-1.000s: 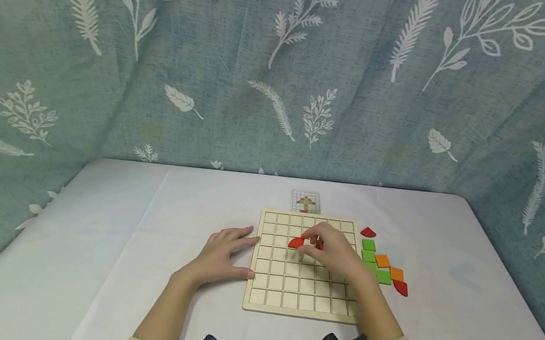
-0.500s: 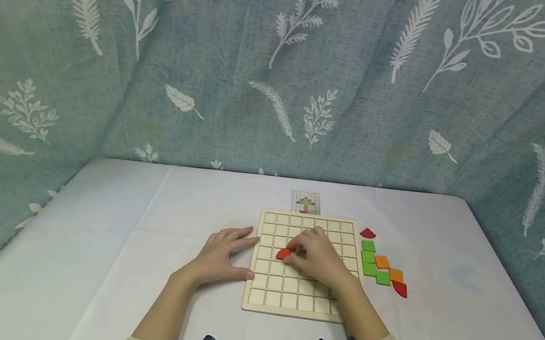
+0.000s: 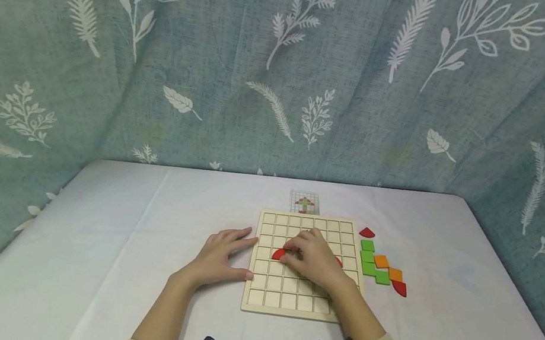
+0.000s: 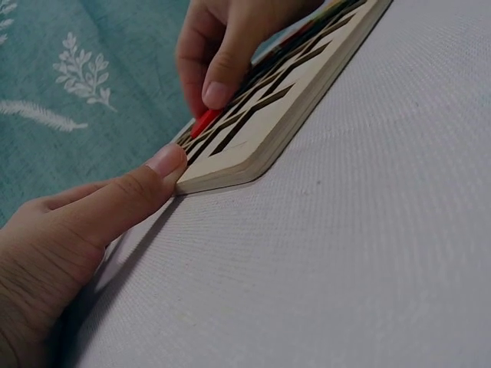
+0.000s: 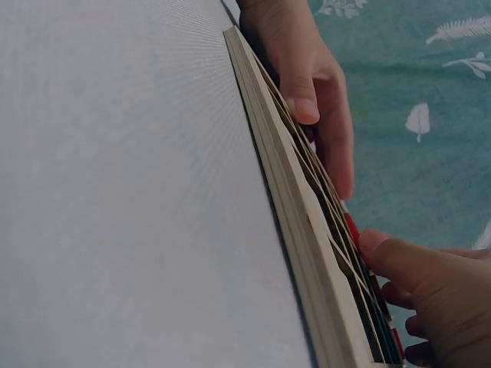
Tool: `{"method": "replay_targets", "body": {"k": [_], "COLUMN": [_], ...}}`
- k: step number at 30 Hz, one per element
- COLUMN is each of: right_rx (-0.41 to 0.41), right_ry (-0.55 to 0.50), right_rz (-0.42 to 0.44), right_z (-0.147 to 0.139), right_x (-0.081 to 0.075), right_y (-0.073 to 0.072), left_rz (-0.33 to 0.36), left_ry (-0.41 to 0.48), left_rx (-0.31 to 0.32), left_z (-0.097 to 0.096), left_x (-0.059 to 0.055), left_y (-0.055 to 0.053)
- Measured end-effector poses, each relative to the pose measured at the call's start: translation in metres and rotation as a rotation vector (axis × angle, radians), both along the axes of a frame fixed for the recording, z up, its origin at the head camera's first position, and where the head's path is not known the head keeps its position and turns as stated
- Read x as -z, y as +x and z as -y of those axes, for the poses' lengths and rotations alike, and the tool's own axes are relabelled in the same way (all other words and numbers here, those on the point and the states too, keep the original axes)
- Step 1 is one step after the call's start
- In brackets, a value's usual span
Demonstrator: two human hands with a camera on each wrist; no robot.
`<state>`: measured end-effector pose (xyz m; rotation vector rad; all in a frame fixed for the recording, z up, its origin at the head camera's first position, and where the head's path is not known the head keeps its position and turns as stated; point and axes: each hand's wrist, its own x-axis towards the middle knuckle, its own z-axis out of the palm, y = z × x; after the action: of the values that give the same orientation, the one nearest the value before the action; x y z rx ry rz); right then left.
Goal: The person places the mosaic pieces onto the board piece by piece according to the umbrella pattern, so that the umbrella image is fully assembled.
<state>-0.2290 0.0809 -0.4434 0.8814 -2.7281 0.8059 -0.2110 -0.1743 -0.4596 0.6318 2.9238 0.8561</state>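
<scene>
A pale wooden grid board [image 3: 287,301] lies flat on the white table. My right hand [image 3: 312,258] pinches a red fan-shaped tile [image 3: 278,254] between thumb and fingers, low over a cell in the left part of the grid. In the left wrist view the same red tile [image 4: 204,122] shows under the fingertips at board level. Another red tile [image 3: 339,261] peeks out on the board beyond the right hand, mostly hidden by it. My left hand [image 3: 219,255], fingers spread, rests on the table with fingertips and thumb against the board's left edge.
Right of the board lie several green square tiles [image 3: 368,256], orange tiles [image 3: 395,274], a red tile [image 3: 367,233] at the back and a red tile [image 3: 399,288] in front. Behind the board is a small pattern card [image 3: 304,200]. A leaf-print curtain [image 3: 288,76] hangs behind the table.
My right hand has carried the red tile left and nearer to me across the grid, uncovering part of another red tile on the board. My left hand stays at the edge.
</scene>
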Motion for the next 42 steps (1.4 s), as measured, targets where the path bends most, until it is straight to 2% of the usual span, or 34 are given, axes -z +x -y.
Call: {"method": "replay_targets", "body": {"k": [6, 13, 19, 28, 31, 36, 42], "right_rx": [0.019, 0.038, 0.060, 0.113, 0.127, 0.173, 0.202], "right_ry": [0.002, -0.050, -0.094, -0.091, -0.110, -0.127, -0.150], "right_rz": [-0.037, -0.007, 0.017, -0.060, -0.046, 0.034, 0.059], "right_z": [0.002, -0.003, -0.022, -0.057, -0.069, -0.086, -0.103], "right_x": [0.001, -0.001, -0.005, -0.008, -0.010, -0.013, -0.015], "right_y": [0.000, 0.002, 0.002, -0.003, -0.002, 0.004, 0.014], "left_rz": [-0.007, -0.005, 0.002, -0.008, -0.020, -0.024, 0.002], "left_ry": [0.003, 0.007, 0.001, 0.002, 0.011, 0.015, 0.019], "left_rx": [0.010, 0.005, -0.003, -0.001, 0.008, 0.010, -0.019], "left_z": [0.001, 0.000, -0.003, -0.003, -0.003, -0.002, -0.003], "left_x": [0.000, 0.001, 0.002, 0.000, -0.001, -0.001, -0.001], "left_y": [-0.001, -0.001, -0.001, -0.001, -0.001, -0.001, 0.002]}}
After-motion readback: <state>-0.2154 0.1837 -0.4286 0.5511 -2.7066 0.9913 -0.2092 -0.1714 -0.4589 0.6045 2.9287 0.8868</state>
